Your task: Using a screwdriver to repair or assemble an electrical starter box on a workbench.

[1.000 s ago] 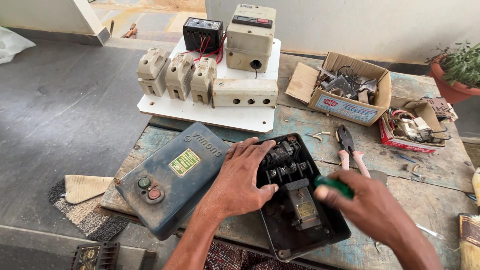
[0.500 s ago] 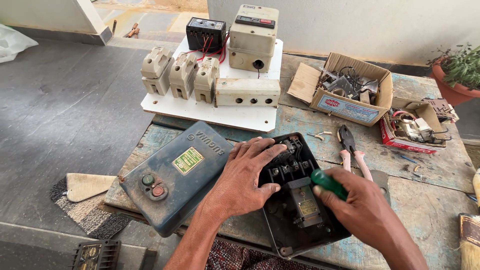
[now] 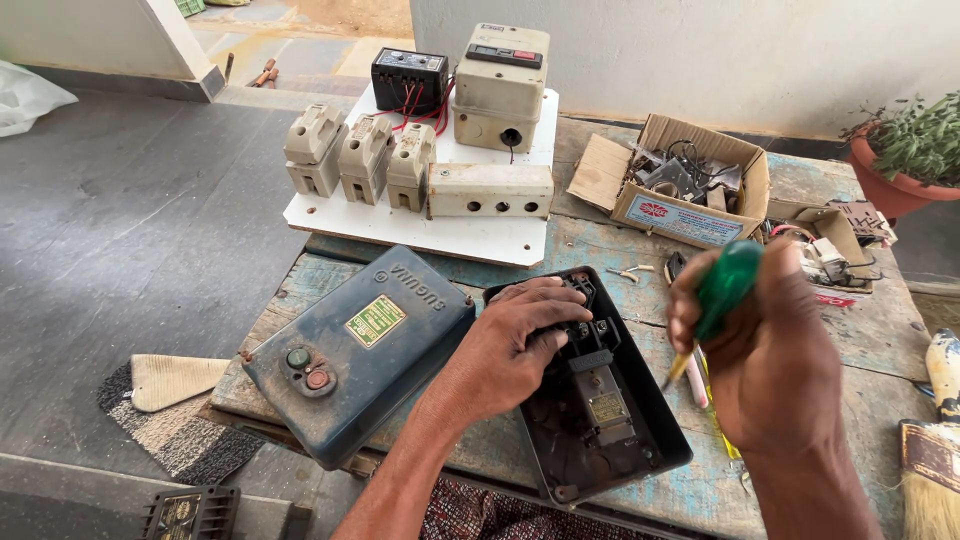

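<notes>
Your left hand presses flat on the open black starter box, pinning it to the tabletop, while your right hand grips the green-handled screwdriver raised just right of that box, tip angled toward it.

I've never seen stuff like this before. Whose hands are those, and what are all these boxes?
The picture comes from a camera on a person's head, looking down at their own hands. The left hand rests on the parts inside an open black electrical box. The right hand holds a green-handled screwdriver. Beside the box lies its blue cover with two round buttons. It all sits on a worn wooden table, along with a white board of switch boxes and a cardboard box of parts.
</notes>
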